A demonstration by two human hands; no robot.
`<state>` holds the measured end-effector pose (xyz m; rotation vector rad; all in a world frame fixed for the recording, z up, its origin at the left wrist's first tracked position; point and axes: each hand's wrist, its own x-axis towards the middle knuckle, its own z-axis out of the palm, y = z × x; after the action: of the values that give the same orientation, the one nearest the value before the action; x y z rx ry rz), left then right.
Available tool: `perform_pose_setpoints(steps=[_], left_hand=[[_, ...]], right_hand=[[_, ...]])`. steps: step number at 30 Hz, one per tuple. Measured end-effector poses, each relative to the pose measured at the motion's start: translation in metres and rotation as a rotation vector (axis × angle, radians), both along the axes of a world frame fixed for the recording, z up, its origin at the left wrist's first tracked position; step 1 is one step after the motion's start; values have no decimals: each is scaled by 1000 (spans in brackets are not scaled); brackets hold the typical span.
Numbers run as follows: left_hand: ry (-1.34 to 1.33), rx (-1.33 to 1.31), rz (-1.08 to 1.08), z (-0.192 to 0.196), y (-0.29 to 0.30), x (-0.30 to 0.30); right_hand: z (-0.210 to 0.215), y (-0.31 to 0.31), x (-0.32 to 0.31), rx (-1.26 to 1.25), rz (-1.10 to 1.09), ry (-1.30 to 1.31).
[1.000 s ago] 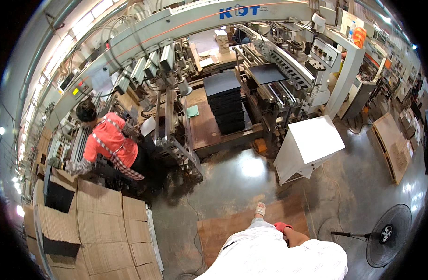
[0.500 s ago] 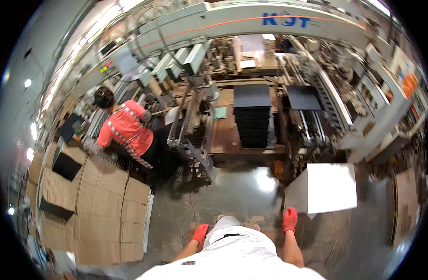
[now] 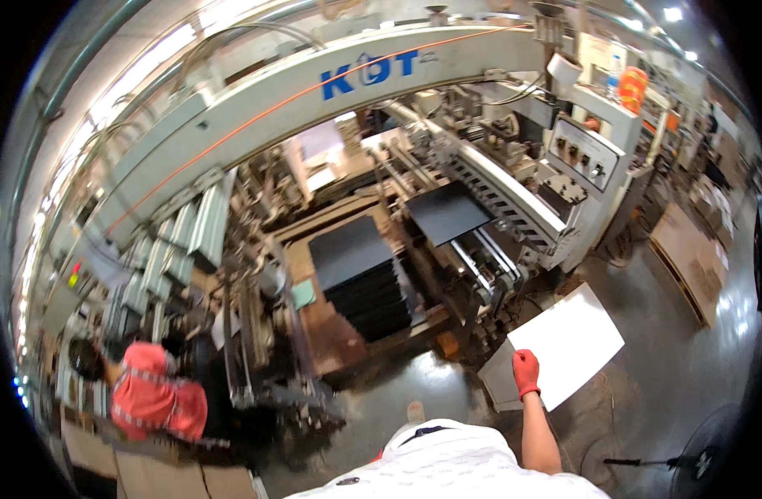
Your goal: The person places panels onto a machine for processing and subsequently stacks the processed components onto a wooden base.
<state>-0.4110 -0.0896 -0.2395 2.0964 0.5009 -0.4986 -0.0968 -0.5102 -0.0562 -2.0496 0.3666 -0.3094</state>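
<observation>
My right hand (image 3: 525, 372), in a red glove, is closed with its fingers curled, and nothing shows in it. It appears over the near left part of a stack topped with a white sheet (image 3: 576, 337); whether it touches the stack I cannot tell. Of my left hand (image 3: 377, 456) only a sliver of red glove shows beside my white shirt, so its fingers are hidden. Ahead stands a large machine (image 3: 273, 100), with a pile of black boards (image 3: 368, 303) on its bed. One more black board (image 3: 449, 213) lies on the rails to the right.
A co-worker in a red top (image 3: 156, 391) stands at the left beside the machine. Stacked brown boards (image 3: 160, 476) are at the lower left. A fan (image 3: 701, 457) stands at the lower right, with brown panels (image 3: 688, 262) on the floor beyond. A thin cable (image 3: 607, 391) crosses the floor.
The view has swung to the right and come nearer the machine. My right hand now overlaps the white-topped stack; before, it was beside it. My left hand has nearly gone behind my shirt.
</observation>
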Motion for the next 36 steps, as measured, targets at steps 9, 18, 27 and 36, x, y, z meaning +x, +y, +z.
perform_pose_setpoints(steps=[9,18,27,36], left_hand=[[-19,-366,-574,-18,105,135],[-71,-356,-623,-19,128,112],[-89,-111,-845,-6,116,235],[118,150,-683,3,60,344]], right_hand=[[55,102,216,-396,259,-423],[30,147,331,-623,349,463],[3,146,357,-465,373,309],[-3,143,335,-433,368,208]])
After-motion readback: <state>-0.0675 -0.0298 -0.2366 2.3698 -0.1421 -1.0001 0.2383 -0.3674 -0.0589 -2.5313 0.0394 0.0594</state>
